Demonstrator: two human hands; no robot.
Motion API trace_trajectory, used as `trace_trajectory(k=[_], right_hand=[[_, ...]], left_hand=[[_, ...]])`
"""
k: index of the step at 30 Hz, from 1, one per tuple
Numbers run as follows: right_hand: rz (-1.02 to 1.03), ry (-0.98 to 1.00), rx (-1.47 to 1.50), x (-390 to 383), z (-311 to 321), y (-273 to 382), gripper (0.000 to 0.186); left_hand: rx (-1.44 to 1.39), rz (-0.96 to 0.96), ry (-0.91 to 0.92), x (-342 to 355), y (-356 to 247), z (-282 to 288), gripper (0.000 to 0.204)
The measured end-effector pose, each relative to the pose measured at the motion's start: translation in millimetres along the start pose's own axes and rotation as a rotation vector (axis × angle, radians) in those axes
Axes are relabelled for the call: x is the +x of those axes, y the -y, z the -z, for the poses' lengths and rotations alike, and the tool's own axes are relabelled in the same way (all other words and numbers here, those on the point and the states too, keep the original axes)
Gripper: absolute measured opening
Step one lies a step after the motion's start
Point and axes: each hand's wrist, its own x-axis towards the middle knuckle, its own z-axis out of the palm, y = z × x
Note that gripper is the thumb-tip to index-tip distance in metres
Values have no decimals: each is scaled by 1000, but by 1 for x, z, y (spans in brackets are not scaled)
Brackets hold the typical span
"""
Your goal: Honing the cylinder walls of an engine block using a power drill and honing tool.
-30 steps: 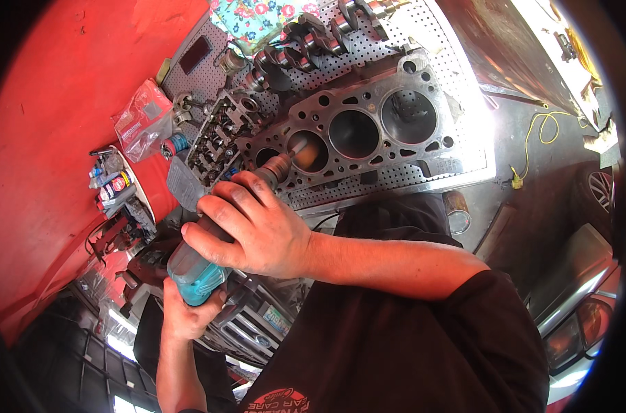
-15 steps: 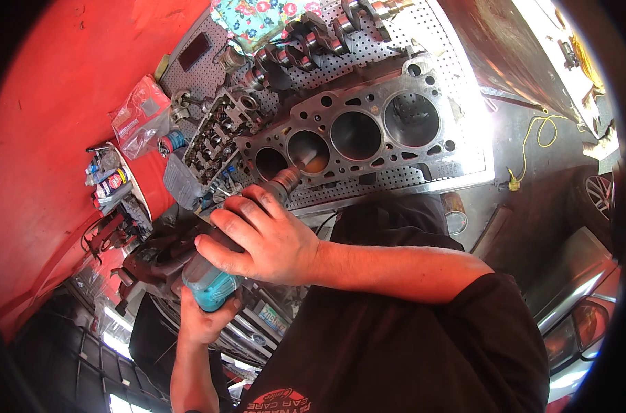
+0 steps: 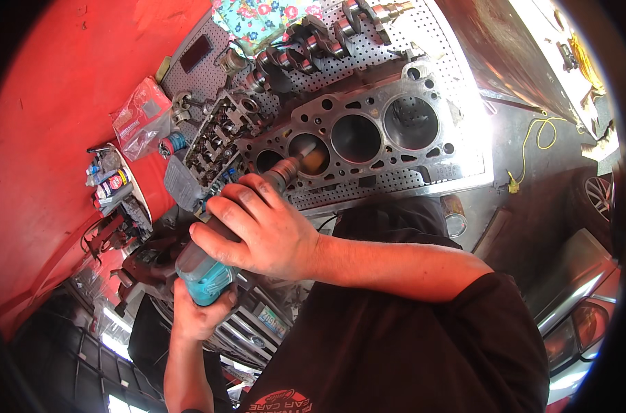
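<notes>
A teal and black power drill (image 3: pixel 206 275) slants up toward a bare metal engine block (image 3: pixel 412 165). My left hand (image 3: pixel 199 313) is closed round the drill's rear end. Across the drill's front body lies my right hand (image 3: pixel 268 230), its fingers wrapped over the top. From the chuck (image 3: pixel 284 174) a pale shaft (image 3: pixel 307 149) reaches into the second cylinder bore from the left. A blurred orange-brown patch shows inside that bore; its kind I cannot make out. Two open bores lie to the right, and the chuck partly covers the leftmost one.
The block sits on a perforated metal bench (image 3: pixel 464 69). Behind it lie a crankshaft (image 3: pixel 313 41) and a floral cloth (image 3: pixel 258 20). A cylinder head (image 3: pixel 220 138) stands to the left, near a dark phone (image 3: pixel 195 53) and a plastic bag (image 3: pixel 144 117). A yellow cord (image 3: pixel 526 144) trails over the floor.
Both hands and the drill have shifted slightly down and left. More of the shaft shows at the second bore. The engine block has stayed in place.
</notes>
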Motion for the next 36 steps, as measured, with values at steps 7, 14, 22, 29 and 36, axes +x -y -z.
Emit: trace_trajectory(k=[7,14,22,29,36], right_hand=[[-13,-87,-48,14,0,-7,45],[-29,-89,-63,21,4,-10,46],[-30,-70,-68,19,8,-13,47],[-68,-68,-57,17,18,-7,51],[-71,-27,-47,8,21,-2,51]], left_hand=[[86,-13,32,12,-36,5,28],[84,22,8,16,-53,5,29],[106,30,52,18,-57,5,32],[73,34,89,16,-56,1,29],[56,48,95,9,-47,-3,27]])
